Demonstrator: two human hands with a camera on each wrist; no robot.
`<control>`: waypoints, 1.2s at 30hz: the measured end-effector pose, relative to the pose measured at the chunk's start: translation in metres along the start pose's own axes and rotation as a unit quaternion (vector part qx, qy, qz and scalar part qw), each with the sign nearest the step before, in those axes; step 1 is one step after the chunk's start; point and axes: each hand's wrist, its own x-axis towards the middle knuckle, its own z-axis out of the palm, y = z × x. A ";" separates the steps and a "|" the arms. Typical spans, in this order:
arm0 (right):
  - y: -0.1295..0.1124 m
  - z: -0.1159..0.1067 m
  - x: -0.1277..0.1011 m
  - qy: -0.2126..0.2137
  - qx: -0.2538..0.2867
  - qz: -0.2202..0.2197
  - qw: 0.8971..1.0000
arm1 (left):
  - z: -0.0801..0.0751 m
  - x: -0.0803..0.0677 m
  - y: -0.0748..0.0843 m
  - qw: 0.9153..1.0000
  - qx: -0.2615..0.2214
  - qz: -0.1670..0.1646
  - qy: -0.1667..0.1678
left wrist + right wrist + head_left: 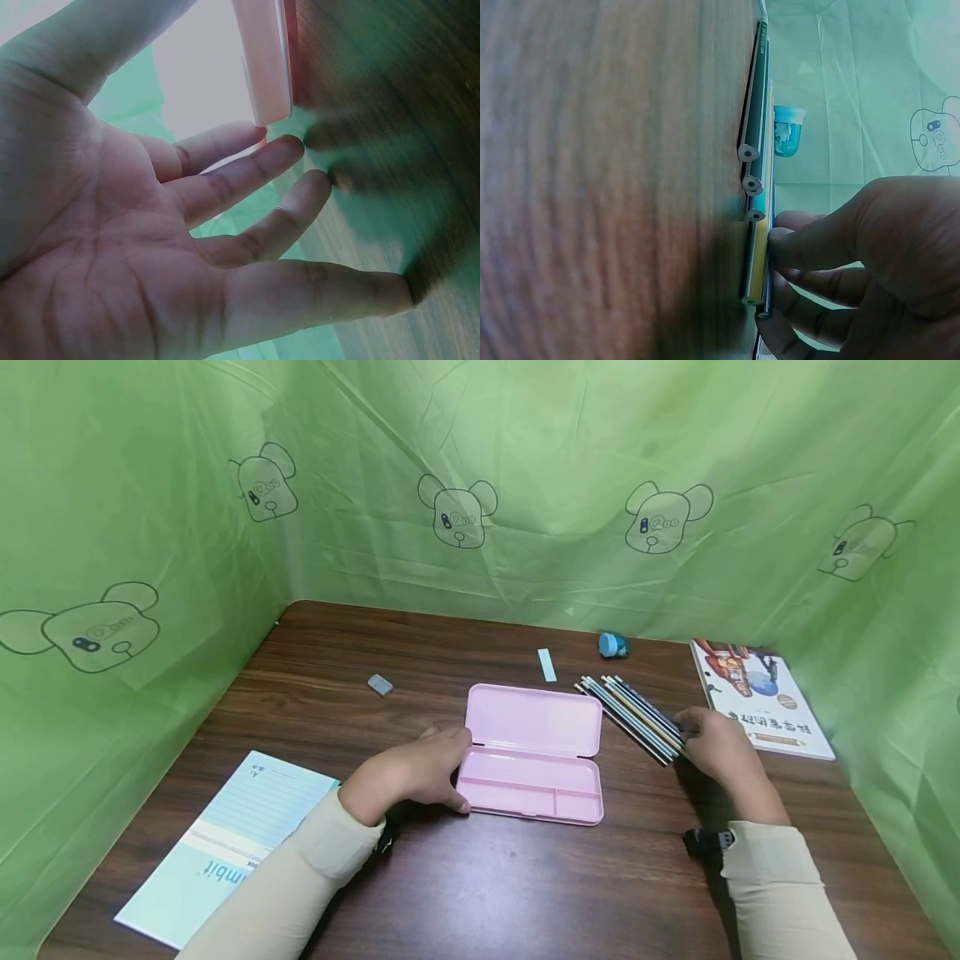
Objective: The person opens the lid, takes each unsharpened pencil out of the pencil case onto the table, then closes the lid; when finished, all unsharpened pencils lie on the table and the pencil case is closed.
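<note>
Fingers [450, 752] of left hand [408, 772] lie loosely straight against the open pink case [532, 752], likely steadying it on the counter [480, 877]; right hand [716, 743] sits on the near ends of the pencils [633, 714]. Left wrist: fingers [247, 169] spread, tips at case edge [262, 67], gripping nothing. Right wrist: fingers [817, 244] curled onto the pencil ends [754, 217], bunching them flat on the counter.

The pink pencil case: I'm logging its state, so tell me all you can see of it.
The pink pencil case looks like smooth plastic, a rounded rectangle lying open and flat on the wooden table. Its lid is folded back away from the person; the tray shows a divider and nothing inside. The left hand touches its left end with straight fingers. The pencils lie apart, to its right.
</note>
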 end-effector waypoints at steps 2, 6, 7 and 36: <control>0.000 0.000 0.000 0.002 0.000 -0.003 1.000 | 0.000 0.000 0.000 1.000 0.000 -0.001 0.000; 0.000 0.000 0.000 0.005 -0.002 -0.005 1.000 | -0.001 -0.002 -0.001 1.000 -0.003 -0.001 0.002; 0.000 0.000 0.000 0.005 -0.002 -0.005 1.000 | -0.001 -0.002 0.000 1.000 -0.003 -0.002 0.002; -0.125 0.022 -0.018 -0.053 0.174 -0.080 0.980 | 0.003 -0.003 0.000 1.000 -0.006 -0.012 0.002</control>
